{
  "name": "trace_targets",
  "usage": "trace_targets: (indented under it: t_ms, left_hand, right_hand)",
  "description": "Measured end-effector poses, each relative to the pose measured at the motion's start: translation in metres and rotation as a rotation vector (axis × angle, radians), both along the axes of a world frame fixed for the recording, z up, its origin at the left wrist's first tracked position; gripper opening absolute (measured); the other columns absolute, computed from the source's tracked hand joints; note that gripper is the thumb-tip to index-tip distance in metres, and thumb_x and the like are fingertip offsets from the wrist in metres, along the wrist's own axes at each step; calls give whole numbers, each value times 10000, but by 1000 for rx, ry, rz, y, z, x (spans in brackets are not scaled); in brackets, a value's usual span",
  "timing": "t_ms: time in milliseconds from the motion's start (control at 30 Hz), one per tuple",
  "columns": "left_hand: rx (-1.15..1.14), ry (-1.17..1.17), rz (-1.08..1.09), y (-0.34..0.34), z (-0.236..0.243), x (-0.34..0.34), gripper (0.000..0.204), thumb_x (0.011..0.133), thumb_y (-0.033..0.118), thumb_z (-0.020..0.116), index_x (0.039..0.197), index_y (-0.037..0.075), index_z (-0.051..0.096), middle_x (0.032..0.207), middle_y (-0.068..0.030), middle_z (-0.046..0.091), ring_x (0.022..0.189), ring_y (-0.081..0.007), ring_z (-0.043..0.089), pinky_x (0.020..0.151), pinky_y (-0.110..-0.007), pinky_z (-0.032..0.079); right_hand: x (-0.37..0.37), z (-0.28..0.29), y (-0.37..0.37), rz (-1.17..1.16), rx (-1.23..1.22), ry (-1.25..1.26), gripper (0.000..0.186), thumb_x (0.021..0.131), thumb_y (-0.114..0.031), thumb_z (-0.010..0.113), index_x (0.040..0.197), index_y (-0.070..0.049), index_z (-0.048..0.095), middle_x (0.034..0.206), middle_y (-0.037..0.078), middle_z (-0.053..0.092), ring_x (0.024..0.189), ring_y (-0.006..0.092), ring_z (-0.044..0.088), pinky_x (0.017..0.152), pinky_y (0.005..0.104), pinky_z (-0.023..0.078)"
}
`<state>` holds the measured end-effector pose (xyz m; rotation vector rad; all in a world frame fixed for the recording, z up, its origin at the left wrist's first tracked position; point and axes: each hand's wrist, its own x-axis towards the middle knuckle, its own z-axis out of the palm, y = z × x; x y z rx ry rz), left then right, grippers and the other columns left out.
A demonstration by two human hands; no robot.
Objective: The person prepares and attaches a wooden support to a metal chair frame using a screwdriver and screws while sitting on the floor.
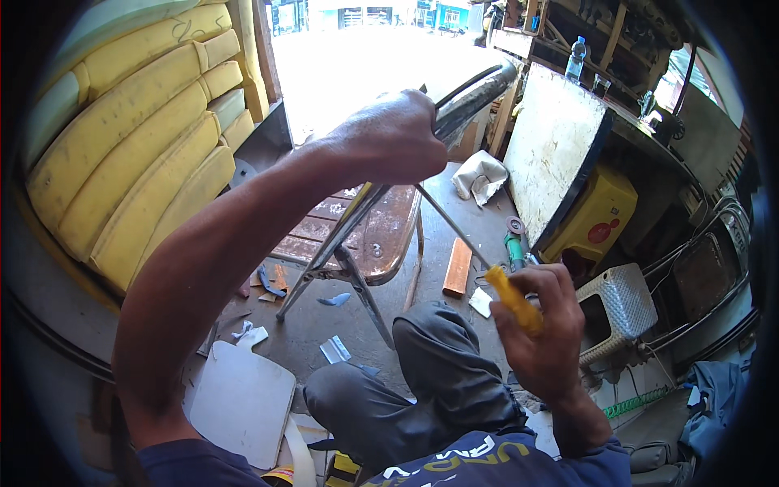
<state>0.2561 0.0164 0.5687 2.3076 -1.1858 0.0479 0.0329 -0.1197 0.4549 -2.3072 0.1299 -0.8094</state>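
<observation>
My left hand (398,138) is closed in a fist around the upper frame of a metal folding chair (389,231). Its worn brown seat and thin metal legs show below my wrist. Beyond the fist, a dark, shiny part of the chair's frame (475,101) sticks up to the right. In my right hand (545,333), held lower and nearer to me, is a screwdriver with a yellow handle (513,300). Its long shaft slants up and left toward the chair frame just under my left hand. The fist hides whether the tip touches the frame.
Yellow foam-like pads (130,146) stack along the left wall. A green angle grinder (514,243) and an orange-brown block (458,266) lie on the floor ahead. A white board (556,146) leans at right, near a perforated metal box (621,312). A pale panel (242,402) lies by my left knee.
</observation>
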Motion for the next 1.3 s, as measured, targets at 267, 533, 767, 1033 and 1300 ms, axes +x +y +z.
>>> trace_targets:
  t_ms: [267, 533, 767, 1033, 1300]
  left_hand:
    - [24, -30, -14, 1, 0, 1, 376, 768, 161, 623, 1000, -129, 680, 849, -249, 695, 750, -290, 704, 685, -388, 561]
    - [45, 1, -1, 2, 1, 1, 395, 785, 187, 637, 1015, -132, 677, 852, -245, 695, 760, -286, 700, 716, -388, 560]
    - [101, 62, -35, 3, 7, -2, 528, 782, 197, 652, 1167, -155, 570, 983, -272, 658, 892, -329, 677, 805, -396, 530]
    - [-6, -57, -79, 1, -7, 5, 355, 787, 180, 615, 950, -129, 680, 832, -243, 694, 731, -273, 696, 670, -392, 558]
    - [14, -46, -90, 2, -5, 2, 324, 760, 177, 617, 902, -100, 705, 835, -256, 699, 794, -318, 708, 740, -421, 561]
  right_hand:
    - [1, -1, 1, 46, 215, 81, 405, 889, -161, 774, 1202, 40, 614, 907, 87, 659, 812, 182, 669, 726, 326, 554]
    - [4, 2, 8, 73, 561, 193, 374, 896, -96, 728, 1231, 20, 607, 959, 123, 663, 653, 177, 642, 607, 323, 535]
    - [3, -5, 5, -85, 313, 96, 298, 831, -102, 786, 1064, -14, 623, 965, 140, 632, 826, 275, 670, 672, 367, 547]
    - [7, -16, 8, -161, -242, -114, 279, 888, -103, 740, 1135, -16, 643, 948, 120, 656, 750, 218, 670, 553, 284, 496]
    - [7, -10, 10, -106, -544, -257, 368, 866, -42, 735, 1206, 17, 609, 848, 110, 650, 604, 217, 614, 593, 315, 529]
